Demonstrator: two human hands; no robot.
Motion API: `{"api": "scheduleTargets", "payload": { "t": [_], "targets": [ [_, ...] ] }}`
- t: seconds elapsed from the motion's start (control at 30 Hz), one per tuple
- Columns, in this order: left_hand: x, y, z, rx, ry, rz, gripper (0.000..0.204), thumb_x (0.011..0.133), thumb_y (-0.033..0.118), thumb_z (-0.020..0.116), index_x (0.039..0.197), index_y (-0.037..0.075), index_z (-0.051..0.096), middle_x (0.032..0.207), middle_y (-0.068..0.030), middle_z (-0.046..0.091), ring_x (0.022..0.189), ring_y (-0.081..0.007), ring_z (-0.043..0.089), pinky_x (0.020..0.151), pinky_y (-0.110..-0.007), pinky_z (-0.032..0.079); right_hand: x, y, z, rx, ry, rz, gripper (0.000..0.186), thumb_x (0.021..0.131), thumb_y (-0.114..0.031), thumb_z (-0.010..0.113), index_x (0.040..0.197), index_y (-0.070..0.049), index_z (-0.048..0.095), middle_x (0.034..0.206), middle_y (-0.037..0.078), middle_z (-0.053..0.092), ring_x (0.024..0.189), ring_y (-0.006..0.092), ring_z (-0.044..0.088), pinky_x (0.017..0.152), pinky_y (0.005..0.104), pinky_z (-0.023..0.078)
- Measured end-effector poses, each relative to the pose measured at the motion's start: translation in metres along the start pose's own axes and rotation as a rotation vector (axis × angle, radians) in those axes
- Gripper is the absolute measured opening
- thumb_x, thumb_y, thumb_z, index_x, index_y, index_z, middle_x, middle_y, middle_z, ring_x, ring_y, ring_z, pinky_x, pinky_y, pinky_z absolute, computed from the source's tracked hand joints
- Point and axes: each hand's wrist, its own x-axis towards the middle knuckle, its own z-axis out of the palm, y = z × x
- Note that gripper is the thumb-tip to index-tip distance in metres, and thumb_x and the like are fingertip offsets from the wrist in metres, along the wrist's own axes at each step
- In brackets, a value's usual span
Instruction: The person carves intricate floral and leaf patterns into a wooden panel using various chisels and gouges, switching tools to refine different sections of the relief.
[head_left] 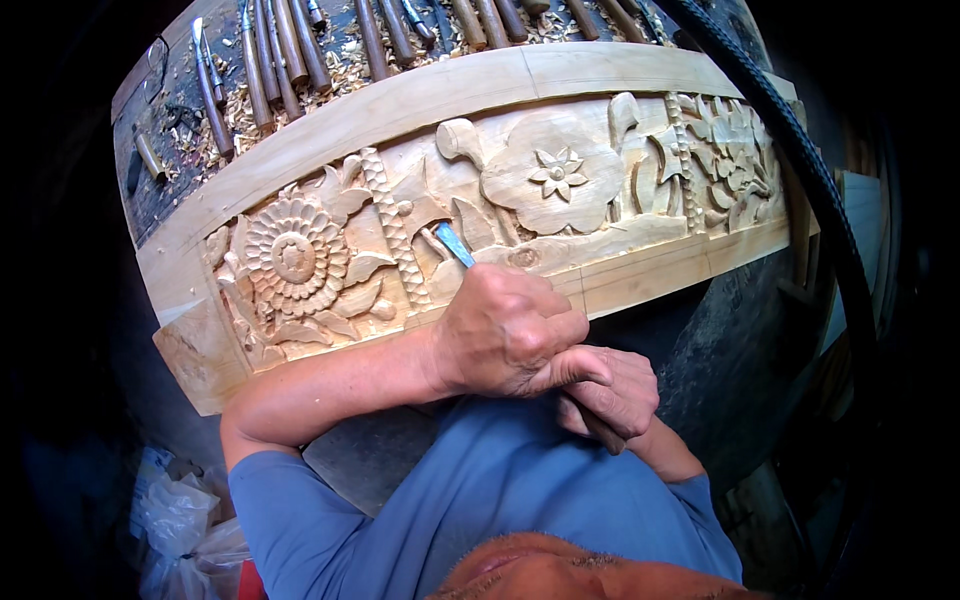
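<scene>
Both hands, left hand (505, 335) and right hand (610, 390), clamp the steel-bladed wooden-handled chisel (455, 245) on the pale carved floral wood panel (520, 190): flowers look mostly cut, stem detail apparently left

Left hand (505, 330) fisted, overlapping right hand (610, 390); both hands clenched, forearms bent inward.

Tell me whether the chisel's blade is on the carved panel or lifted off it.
On it: the chisel tip meets the carved panel beside the beaded stem, gripped by both hands.
</scene>
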Motion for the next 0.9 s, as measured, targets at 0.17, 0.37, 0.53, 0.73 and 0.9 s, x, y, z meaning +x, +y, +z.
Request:
{"api": "scheduleTargets", "payload": {
  "t": [0.17,0.37,0.53,0.73,0.9],
  "targets": [
    [0.003,0.001,-0.004,-0.050,-0.002,0.050,0.056,0.105,0.059,0.074,0.076,0.013,0.060,0.068,-0.0044,0.057,0.061,-0.0266,0.063,0.054,-0.043,0.049,0.010,-0.005,-0.009,-0.062,0.021,0.009,0.036,0.091,-0.003,0.087,0.126,0.004,0.078,0.101,0.019,0.084,0.088,0.0347,0.086,0.079,0.0414,0.071],
    [0.005,0.001,0.001,-0.024,0.012,0.097,0.056,0.105,0.061,0.073,0.079,0.013,0.061,0.072,-0.0053,0.056,0.066,-0.0275,0.062,0.058,-0.044,0.049,0.025,-0.013,-0.038,-0.080,-0.069,0.067,0.032,0.090,-0.006,0.090,0.119,0.004,0.082,0.102,0.022,0.084,0.088,0.0338,0.086,0.077,0.0398,0.070],
    [0.009,0.000,-0.001,-0.056,-0.003,0.068,0.055,0.104,0.059,0.075,0.079,0.013,0.061,0.072,-0.0054,0.057,0.065,-0.0276,0.062,0.058,-0.044,0.049,0.025,-0.008,-0.037,-0.079,-0.032,0.068,0.033,0.089,-0.005,0.089,0.120,0.004,0.082,0.102,0.022,0.085,0.088,0.0331,0.087,0.076,0.0383,0.069],
    [0.011,-0.003,0.000,-0.080,0.015,0.070,0.052,0.102,0.056,0.078,0.081,0.012,0.060,0.073,-0.0058,0.057,0.065,-0.0278,0.063,0.058,-0.045,0.050,0.032,-0.002,-0.044,-0.004,-0.044,0.090,0.034,0.088,-0.005,0.090,0.120,0.002,0.083,0.105,0.022,0.086,0.088,0.0307,0.087,0.075,0.0357,0.069],
    [0.014,-0.005,0.001,-0.075,0.003,0.050,0.049,0.100,0.054,0.080,0.087,0.011,0.061,0.078,-0.0069,0.058,0.070,-0.0285,0.064,0.061,-0.044,0.051,0.030,0.012,-0.054,0.059,-0.085,0.105,0.036,0.087,-0.001,0.086,0.122,0.003,0.083,0.108,0.024,0.086,0.089,0.0304,0.087,0.073,0.0357,0.068]
  ]
}}
